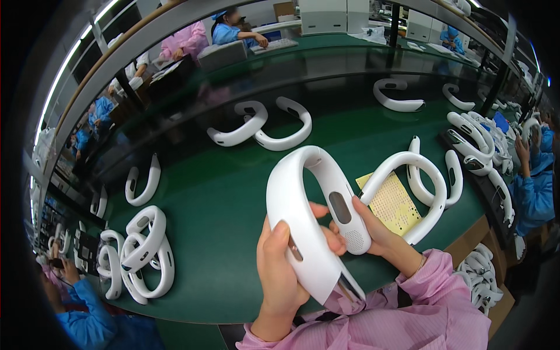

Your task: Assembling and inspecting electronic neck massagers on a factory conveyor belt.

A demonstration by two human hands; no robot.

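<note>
Both hands hold one white U-shaped neckband device (287,198) above the green bench, its curve upward and its two ends toward me. My left hand (275,274) is closed around the left end, thumb on the outer face beside a small oval slot. My right hand (376,230) grips the other end, thumb against its edge and fingers bent into the gap. That end carries a dark oval window and a patch of small holes. Just beyond my right hand, another white neckband (440,175) lies over a yellow perforated sheet (392,201), with a further neckband (454,178) behind it.
Stacked neckbands (166,274) sit at the left of the green bench (210,233); more (294,137) lie along its far side. A dark tray of neckbands (466,146) stands at the right, above a cardboard box (501,300) of white parts. Co-workers in blue (539,181) sit at both sides.
</note>
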